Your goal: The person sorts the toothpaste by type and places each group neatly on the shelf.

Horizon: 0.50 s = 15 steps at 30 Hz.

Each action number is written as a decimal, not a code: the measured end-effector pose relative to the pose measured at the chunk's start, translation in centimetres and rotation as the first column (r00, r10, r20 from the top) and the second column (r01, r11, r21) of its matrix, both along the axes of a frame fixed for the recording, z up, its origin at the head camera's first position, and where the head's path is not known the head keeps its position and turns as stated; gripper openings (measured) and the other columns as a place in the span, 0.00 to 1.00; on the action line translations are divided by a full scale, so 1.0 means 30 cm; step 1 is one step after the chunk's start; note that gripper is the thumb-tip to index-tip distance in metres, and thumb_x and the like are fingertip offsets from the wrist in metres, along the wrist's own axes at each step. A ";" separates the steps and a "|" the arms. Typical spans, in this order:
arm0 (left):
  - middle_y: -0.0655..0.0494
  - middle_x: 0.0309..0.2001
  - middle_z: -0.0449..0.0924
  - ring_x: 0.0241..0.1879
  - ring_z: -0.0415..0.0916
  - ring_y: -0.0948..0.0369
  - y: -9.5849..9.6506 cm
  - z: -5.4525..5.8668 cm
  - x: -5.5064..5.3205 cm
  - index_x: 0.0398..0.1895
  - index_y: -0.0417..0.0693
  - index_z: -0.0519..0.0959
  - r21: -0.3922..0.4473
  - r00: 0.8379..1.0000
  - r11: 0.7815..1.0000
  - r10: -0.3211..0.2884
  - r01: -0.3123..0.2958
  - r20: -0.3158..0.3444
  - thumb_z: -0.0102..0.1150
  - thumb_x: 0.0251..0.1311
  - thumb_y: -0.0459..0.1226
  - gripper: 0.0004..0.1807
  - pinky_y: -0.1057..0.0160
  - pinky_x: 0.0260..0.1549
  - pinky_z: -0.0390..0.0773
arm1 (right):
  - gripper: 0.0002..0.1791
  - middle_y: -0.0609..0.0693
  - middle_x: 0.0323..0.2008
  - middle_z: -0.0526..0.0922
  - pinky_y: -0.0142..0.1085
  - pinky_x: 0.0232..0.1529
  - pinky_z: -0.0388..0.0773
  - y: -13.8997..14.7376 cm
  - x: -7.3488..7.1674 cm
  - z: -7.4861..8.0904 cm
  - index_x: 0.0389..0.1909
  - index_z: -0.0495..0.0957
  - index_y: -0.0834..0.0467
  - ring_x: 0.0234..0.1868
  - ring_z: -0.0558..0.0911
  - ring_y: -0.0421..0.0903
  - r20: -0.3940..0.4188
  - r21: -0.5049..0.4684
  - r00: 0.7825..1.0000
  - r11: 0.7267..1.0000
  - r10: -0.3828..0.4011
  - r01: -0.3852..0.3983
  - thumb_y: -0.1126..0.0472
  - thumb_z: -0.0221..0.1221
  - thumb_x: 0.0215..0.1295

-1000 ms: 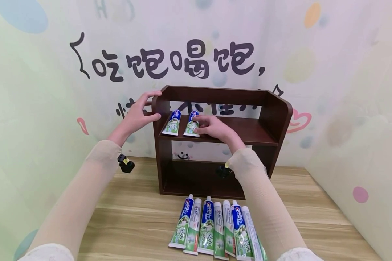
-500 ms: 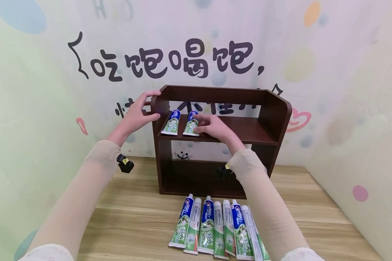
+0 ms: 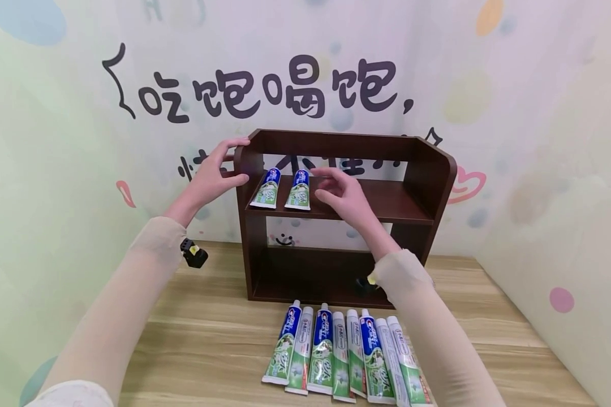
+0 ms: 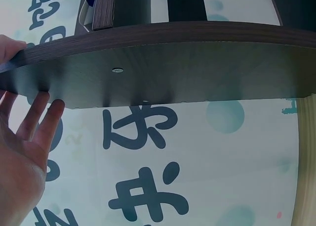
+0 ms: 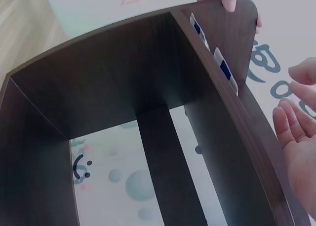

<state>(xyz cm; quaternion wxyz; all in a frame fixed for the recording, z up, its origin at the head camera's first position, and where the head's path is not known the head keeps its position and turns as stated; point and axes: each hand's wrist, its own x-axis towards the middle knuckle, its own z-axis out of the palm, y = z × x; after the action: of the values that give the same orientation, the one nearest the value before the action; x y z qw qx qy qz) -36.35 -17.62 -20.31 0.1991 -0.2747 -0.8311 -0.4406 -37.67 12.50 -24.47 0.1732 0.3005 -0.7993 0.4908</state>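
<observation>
A dark brown two-tier shelf (image 3: pixel 341 140) stands on the table. My left hand (image 3: pixel 209 180) grips its left side panel, thumb at the front edge and fingers along the outer face (image 4: pixel 89 80). Two blue-and-green toothpaste tubes lie on the upper tier, crimped ends to the front: one toothpaste tube (image 3: pixel 266 189) by the left panel, the other toothpaste tube (image 3: pixel 298 190) a little to its right. My right hand (image 3: pixel 350 199) hovers just right of the second tube, fingers loosely bent and holding nothing. In the right wrist view, both tube ends show at the tier's edge.
In front of the shelf, several toothpaste tubes lie side by side on the wooden table (image 3: pixel 198 339), blue-and-green ones such as this tube (image 3: pixel 322 350) among white-and-green ones like this tube (image 3: pixel 341 356). My right forearm passes over the row's right end. A printed wall (image 3: pixel 305 34) stands behind.
My right hand has let go of the second toothpaste tube and moved right, away from it. The tube stays on the upper tier. My left hand keeps its grip on the side panel.
</observation>
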 end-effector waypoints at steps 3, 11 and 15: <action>0.51 0.77 0.55 0.68 0.64 0.44 0.004 0.007 0.017 0.71 0.48 0.61 -0.001 1.000 1.000 -0.003 0.003 -0.003 0.60 0.61 0.30 0.35 0.41 0.62 0.74 | 0.23 0.55 0.61 0.78 0.27 0.55 0.78 0.022 0.041 -0.009 0.63 0.74 0.53 0.54 0.78 0.49 -0.044 -0.024 0.998 0.999 0.041 -0.042 0.62 0.59 0.67; 0.52 0.77 0.55 0.68 0.62 0.42 -0.004 -0.008 -0.009 0.72 0.50 0.61 0.000 1.000 1.000 -0.013 0.013 -0.001 0.60 0.61 0.31 0.35 0.40 0.62 0.74 | 0.23 0.56 0.58 0.79 0.23 0.49 0.78 0.071 0.138 -0.036 0.62 0.73 0.57 0.53 0.77 0.54 -0.109 -0.062 0.988 0.991 0.109 -0.116 0.66 0.60 0.66; 0.54 0.78 0.54 0.69 0.62 0.44 -0.011 -0.018 -0.038 0.72 0.51 0.61 0.006 1.000 1.000 -0.009 0.009 0.001 0.61 0.61 0.31 0.36 0.40 0.63 0.73 | 0.24 0.53 0.58 0.79 0.24 0.49 0.79 0.094 0.175 -0.059 0.62 0.73 0.56 0.52 0.76 0.59 -0.151 -0.033 0.982 0.992 0.114 -0.121 0.64 0.61 0.65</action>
<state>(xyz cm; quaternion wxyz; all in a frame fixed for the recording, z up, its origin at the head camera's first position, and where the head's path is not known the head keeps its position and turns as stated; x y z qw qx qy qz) -37.49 -17.96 -20.85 0.1975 -0.2776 -0.8285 -0.4444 -32.41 15.32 -26.24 0.2092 0.3791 -0.7544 0.4933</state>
